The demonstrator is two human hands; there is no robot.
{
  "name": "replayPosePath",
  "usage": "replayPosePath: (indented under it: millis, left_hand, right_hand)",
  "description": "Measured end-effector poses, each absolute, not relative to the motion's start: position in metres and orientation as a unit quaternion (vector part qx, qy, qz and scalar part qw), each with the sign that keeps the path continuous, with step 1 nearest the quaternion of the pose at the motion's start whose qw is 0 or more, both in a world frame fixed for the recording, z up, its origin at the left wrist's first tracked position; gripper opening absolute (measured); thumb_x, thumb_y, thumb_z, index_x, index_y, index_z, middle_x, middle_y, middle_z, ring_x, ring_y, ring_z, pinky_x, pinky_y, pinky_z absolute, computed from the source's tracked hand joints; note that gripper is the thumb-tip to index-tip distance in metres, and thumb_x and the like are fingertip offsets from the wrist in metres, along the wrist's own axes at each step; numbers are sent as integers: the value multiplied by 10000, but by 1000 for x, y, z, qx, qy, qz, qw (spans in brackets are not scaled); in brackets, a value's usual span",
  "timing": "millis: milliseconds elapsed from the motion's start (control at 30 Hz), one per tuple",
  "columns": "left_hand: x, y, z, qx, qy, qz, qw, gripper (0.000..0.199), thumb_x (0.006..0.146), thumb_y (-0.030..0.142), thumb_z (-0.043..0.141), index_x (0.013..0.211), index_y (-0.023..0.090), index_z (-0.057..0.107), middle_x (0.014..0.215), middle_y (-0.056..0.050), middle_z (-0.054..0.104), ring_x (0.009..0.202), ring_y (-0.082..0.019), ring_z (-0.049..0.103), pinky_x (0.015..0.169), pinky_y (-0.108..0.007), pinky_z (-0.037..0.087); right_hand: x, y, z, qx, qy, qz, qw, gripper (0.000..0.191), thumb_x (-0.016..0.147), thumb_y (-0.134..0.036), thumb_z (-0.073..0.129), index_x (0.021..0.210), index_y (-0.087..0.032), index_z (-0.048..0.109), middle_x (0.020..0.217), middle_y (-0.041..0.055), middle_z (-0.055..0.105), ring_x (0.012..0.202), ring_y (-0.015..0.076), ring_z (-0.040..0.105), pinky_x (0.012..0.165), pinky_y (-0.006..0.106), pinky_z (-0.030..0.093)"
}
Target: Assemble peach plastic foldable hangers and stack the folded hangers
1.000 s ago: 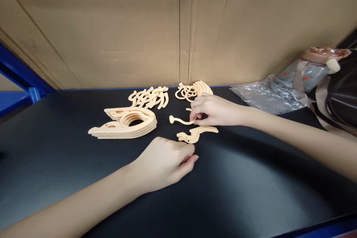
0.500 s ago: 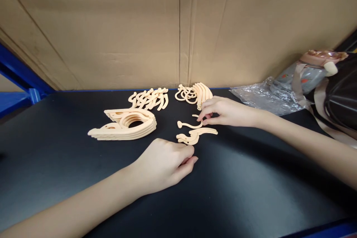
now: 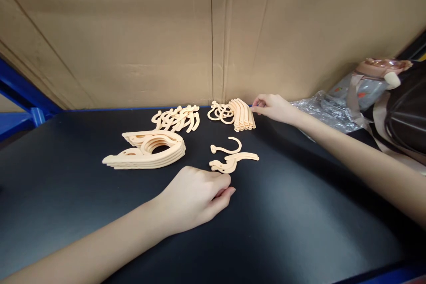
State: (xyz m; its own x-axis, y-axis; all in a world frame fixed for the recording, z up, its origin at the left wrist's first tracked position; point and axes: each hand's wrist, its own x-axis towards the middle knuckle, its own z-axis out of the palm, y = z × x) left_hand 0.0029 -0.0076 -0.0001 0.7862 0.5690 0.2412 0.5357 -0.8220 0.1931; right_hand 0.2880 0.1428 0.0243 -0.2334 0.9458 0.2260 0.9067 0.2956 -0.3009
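My right hand [image 3: 269, 107] is at the right edge of a pile of curved beige hanger arms [image 3: 242, 114]. Its fingers are bent and slightly apart, their tips against or just beside the outermost arm; I see nothing held. Lower down, my left hand [image 3: 201, 193] rests loosely closed on the black table, with nothing visible in it. Just beyond its knuckles lie two overlapping beige curved pieces [image 3: 233, 162], partly hidden by the hand. Behind them, a single beige hanger hook [image 3: 229, 147] lies flat.
Left of centre lies a stack of beige hanger bodies [image 3: 149, 153], with a heap of short curved pieces [image 3: 176, 117] behind it. More hooks [image 3: 219, 112] sit beside the arms. A cardboard wall [image 3: 133, 44] closes the back. Clear plastic wrap [image 3: 324, 106] and a strapped bottle [image 3: 369, 80] lie right.
My right hand has let go of the hook, leaving it on the table, and moved back and right to the arm pile. My left hand stays still.
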Motion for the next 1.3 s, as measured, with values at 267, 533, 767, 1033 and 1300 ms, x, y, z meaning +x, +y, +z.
replayPosePath:
  millis: [267,533,767,1033,1300]
  left_hand:
    - [4,-6,-1,942,295,155,53,318,937,242,456,625,196,413,510,59,467,422,-99,403,453,-250,202]
    - [3,-8,0,943,294,145,52,320,945,239,439,628,195,421,513,52,482,428,-101,424,459,-253,206]
    - [3,-8,2,945,287,149,57,313,945,227,446,634,192,424,528,49,511,434,-101,451,462,-251,207]
    - [2,-7,-1,944,291,146,52,310,936,230,456,630,192,425,520,49,500,428,-104,443,458,-250,198]
    - [2,-6,0,945,281,162,46,317,943,234,437,629,192,414,511,50,492,414,-97,432,451,-248,195]
  right_hand:
    - [273,145,24,-614,-764,54,190,342,862,-521,560,903,-187,616,891,68,695,810,208,627,686,317,441]
    - [263,154,24,-640,-749,77,155,442,781,-628,575,872,-196,586,863,70,682,751,216,616,616,313,418]
    - [271,153,25,-650,-741,86,144,344,800,-522,555,889,-190,573,820,64,663,732,201,604,590,291,402]
    - [268,151,25,-655,-735,86,154,370,755,-539,603,881,-197,539,812,60,656,722,206,586,573,293,371]
    - [263,146,28,-662,-715,93,206,226,782,-402,584,843,-196,515,758,65,665,676,196,592,579,302,408]
